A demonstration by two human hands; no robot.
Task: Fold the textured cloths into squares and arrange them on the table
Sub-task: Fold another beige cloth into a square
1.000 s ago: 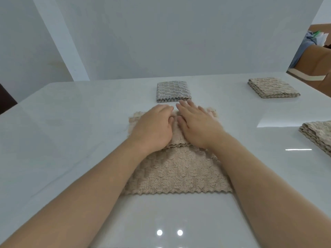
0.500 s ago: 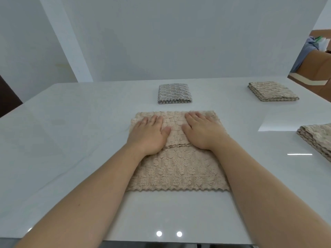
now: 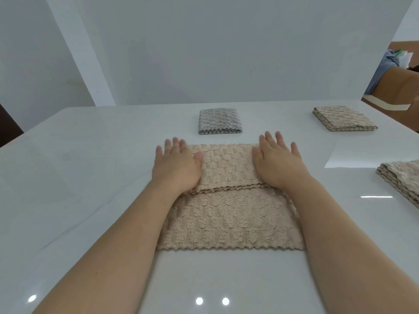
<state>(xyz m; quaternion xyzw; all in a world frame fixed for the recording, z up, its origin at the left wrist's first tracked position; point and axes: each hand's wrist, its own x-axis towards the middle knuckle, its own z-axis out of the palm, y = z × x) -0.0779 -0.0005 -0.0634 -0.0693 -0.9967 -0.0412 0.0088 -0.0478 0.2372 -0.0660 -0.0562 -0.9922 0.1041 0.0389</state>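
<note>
Cloth (image 3: 226, 218), beige and plush, lies half-folded on the white surface (image 3: 90, 177). My left hand (image 3: 176, 166) and right hand (image 3: 278, 165) press its folded layer, grip wide, holding nothing. Uneven pressure could skew the edges; release may let it spring open.

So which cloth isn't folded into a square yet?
The big beige cloth under the left hand and right hand; the grey cloth, far beige cloth and right-edge beige cloth are folded small.
</note>
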